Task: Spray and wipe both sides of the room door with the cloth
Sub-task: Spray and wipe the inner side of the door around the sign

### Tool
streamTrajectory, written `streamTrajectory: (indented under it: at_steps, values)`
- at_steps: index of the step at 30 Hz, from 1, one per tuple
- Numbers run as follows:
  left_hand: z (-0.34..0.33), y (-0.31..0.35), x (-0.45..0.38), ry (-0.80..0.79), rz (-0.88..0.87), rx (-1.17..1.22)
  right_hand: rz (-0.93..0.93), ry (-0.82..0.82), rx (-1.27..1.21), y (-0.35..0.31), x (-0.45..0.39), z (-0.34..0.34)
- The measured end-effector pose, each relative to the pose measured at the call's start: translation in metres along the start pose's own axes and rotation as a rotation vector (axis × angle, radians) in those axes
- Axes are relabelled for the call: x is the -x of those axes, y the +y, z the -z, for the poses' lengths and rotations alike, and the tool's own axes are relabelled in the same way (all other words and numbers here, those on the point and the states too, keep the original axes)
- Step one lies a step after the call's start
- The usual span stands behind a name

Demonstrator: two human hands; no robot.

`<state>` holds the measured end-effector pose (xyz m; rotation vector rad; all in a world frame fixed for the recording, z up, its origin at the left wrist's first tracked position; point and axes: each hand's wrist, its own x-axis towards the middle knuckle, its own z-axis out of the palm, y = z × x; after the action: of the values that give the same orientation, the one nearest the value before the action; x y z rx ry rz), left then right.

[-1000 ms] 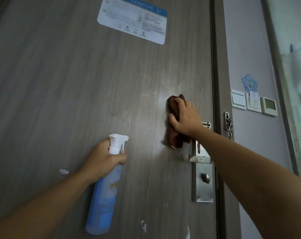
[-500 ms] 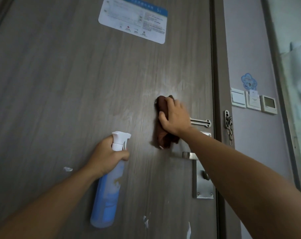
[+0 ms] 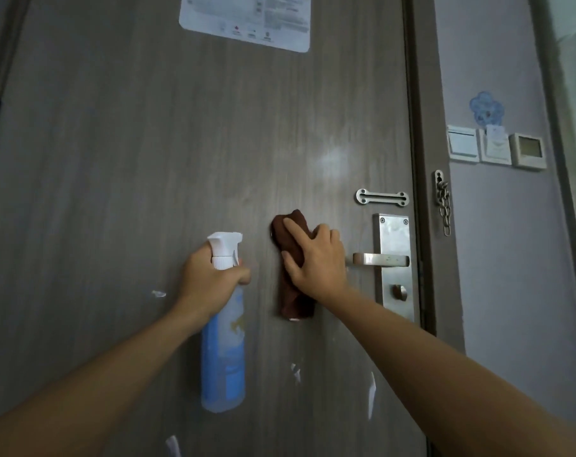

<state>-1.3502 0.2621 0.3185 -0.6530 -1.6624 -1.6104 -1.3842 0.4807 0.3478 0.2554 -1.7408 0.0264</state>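
Observation:
The grey-brown wood-grain door [image 3: 121, 166] fills most of the view and stands closed. My right hand [image 3: 316, 262] presses a dark brown cloth [image 3: 294, 301] flat against the door, just left of the metal lever handle [image 3: 380, 259]. My left hand [image 3: 210, 278] grips the neck of a blue spray bottle [image 3: 224, 354] with a white trigger head, held upright close to the door. A damp sheen shows on the door above the cloth.
A white notice [image 3: 247, 19] is stuck high on the door. A metal lock plate [image 3: 393, 232], a chain slide bar [image 3: 382, 196] and a hanging door chain [image 3: 443, 206] sit at the right edge. Wall switches [image 3: 496, 150] are mounted on the wall to the right. Torn sticker scraps dot the lower door.
My right hand has slid the cloth down and to the left, away from the chain slide bar. The left hand with the bottle stayed about where it was.

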Motion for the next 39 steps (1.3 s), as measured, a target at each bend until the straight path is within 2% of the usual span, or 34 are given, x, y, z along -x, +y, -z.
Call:
streamTrajectory:
  at_steps: [9, 14, 17, 22, 25, 30, 36, 39]
  values:
    - [0.004, -0.002, 0.056, -0.069, 0.011, -0.092, -0.071, -0.074, 0.103, -0.01, 0.066, -0.006]
    - [-0.007, -0.016, 0.078, -0.094, 0.048, -0.125, -0.126, -0.158, -0.083, -0.012, 0.085, 0.001]
    - [-0.014, -0.028, 0.089, -0.098, 0.072, -0.139, -0.227, -0.084, -0.22, 0.001, 0.108, 0.013]
    - [-0.017, -0.042, 0.104, -0.137, 0.088, -0.156, -0.39, 0.042, -0.233, 0.014, 0.147, 0.036]
    - [-0.022, -0.048, 0.114, -0.176, 0.09, -0.161, -0.475, 0.026, -0.239, 0.026, 0.168, 0.049]
    - [-0.03, -0.056, 0.13, -0.18, 0.088, -0.149, -0.47, -0.037, -0.267, 0.036, 0.192, 0.055]
    - [-0.05, -0.061, 0.149, -0.3, 0.006, -0.175, -0.609, -0.056, -0.328, 0.041, 0.206, 0.054]
    - [-0.063, -0.068, 0.157, -0.315, 0.029, -0.216, -0.623, -0.075, -0.322, 0.042, 0.218, 0.058]
